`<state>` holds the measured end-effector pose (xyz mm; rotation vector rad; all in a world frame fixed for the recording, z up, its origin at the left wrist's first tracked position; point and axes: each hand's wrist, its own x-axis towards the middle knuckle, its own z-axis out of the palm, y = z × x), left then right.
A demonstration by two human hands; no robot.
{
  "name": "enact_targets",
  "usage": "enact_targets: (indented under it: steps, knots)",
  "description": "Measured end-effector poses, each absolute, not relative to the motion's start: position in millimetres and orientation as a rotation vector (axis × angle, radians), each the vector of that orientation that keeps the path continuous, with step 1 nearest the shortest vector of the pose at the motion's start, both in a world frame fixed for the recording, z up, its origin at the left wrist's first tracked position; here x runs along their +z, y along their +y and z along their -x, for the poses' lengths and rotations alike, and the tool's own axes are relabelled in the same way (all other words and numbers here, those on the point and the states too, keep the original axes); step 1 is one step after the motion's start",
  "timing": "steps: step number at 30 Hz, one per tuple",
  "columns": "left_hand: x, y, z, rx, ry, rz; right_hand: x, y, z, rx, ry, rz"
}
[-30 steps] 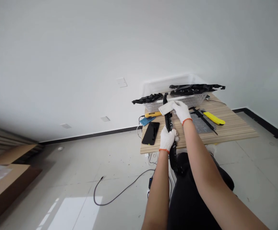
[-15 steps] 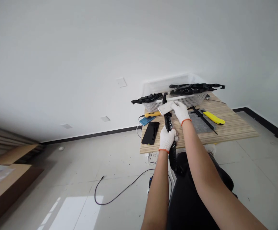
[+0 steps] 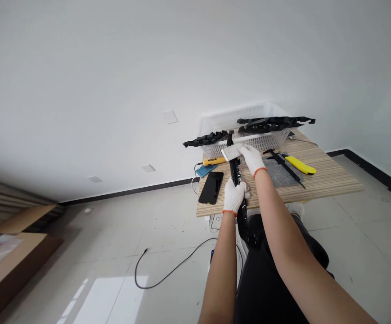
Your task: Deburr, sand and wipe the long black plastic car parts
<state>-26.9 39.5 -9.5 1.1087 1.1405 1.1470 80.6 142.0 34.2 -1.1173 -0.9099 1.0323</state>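
My left hand [image 3: 234, 195], in a white glove with an orange cuff, is wrapped round a long black plastic part [image 3: 242, 220]. The part runs from the white basket's front side across the table edge to my lap. My gloved right hand [image 3: 252, 158] grips the right end of a flat white piece [image 3: 231, 152], which lies across the black part's upper stretch. Whether the two touch I cannot tell. More black parts [image 3: 272, 124] rest across the white basket [image 3: 266, 143].
On the wooden table [image 3: 330, 177] are a black phone [image 3: 211, 187], a yellow-orange tool [image 3: 214, 161], a blue item [image 3: 206, 170], a black caliper [image 3: 285, 167] on a grey sheet and a yellow cutter [image 3: 300, 165]. A black cable [image 3: 171, 271] lies on the floor.
The white piece and my right hand have shifted very slightly down along the black part. My left hand keeps its grip, and the view has moved a little.
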Motion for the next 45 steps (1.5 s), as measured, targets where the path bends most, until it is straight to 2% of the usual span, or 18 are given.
enact_targets:
  steps: [6,11,18,29,45]
  knots:
    - [-1.3,35.4,26.4,1.148,1.237,-1.137,14.3,145.3,-61.1,1.287,-0.622,0.994]
    - [0.3,32.7,25.7,1.147,1.204,-1.111,10.8,146.0,-65.1,1.369,-0.432,0.923]
    - [-8.2,37.8,27.6,1.156,1.203,-1.175,15.2,144.4,-68.5,1.392,-0.323,0.815]
    - [2.7,33.9,26.6,1.134,1.224,-1.142,15.3,142.6,-68.5,1.404,-0.384,0.704]
    - [-7.3,37.2,27.1,1.145,1.188,-1.134,-3.5,147.6,-74.8,1.360,-0.269,0.736]
